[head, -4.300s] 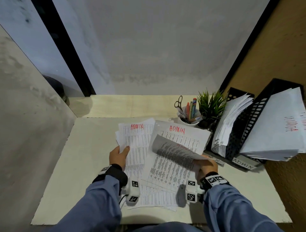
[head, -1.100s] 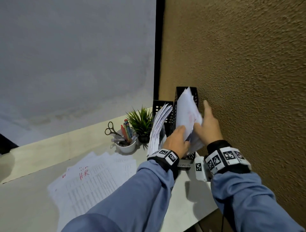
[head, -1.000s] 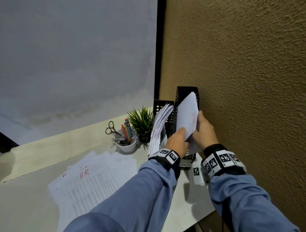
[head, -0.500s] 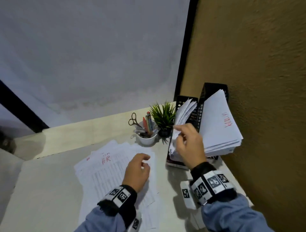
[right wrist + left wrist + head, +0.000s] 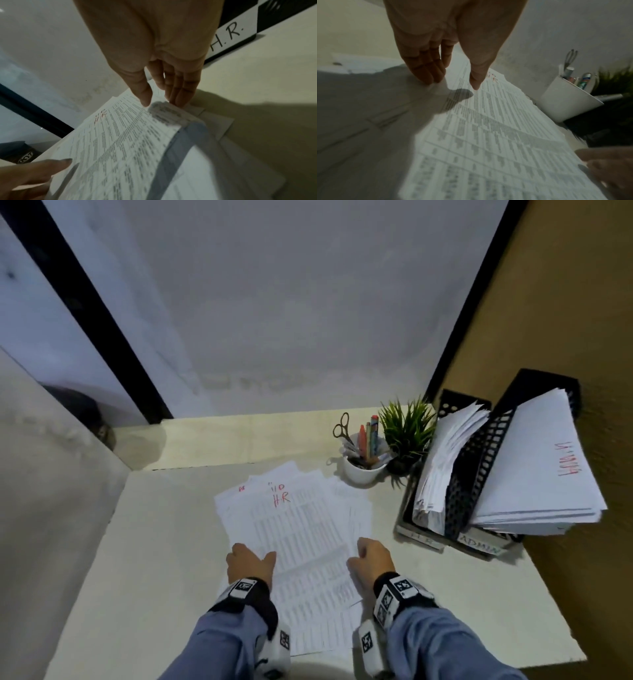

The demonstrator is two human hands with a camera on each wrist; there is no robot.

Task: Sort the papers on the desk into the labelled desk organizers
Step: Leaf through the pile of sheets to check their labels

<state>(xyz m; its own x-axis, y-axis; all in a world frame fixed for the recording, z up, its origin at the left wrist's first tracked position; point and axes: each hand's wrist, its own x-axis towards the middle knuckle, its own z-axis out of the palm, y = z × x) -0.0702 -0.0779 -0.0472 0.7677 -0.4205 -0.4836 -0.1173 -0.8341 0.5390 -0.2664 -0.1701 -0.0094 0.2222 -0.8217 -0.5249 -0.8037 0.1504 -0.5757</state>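
Observation:
A loose pile of printed papers (image 5: 301, 529) lies mid-desk, its top sheet marked "HR" (image 5: 281, 498) in red. My left hand (image 5: 255, 554) is at the pile's left edge; its straight fingers (image 5: 428, 75) touch the desk there and the thumb hovers over the print. My right hand (image 5: 366, 549) pinches the raised right edge of the top sheet (image 5: 164, 109) between thumb and fingers. At the right stand two black mesh organizers: the H.R. one (image 5: 419, 537) and the ADMIN one (image 5: 479, 544), which bears a thick stack (image 5: 534, 474) marked "ADMIN".
A white cup (image 5: 363, 474) with scissors and pens and a small green plant (image 5: 406, 433) stand behind the pile, beside the organizers. A brown wall (image 5: 582, 320) closes the right side and a grey partition (image 5: 51, 491) the left.
Both hands left the ADMIN organizer after tucking a sheet in. The left hand came down onto the pile first; the right hand has now dropped from the organizers to the pile's right edge.

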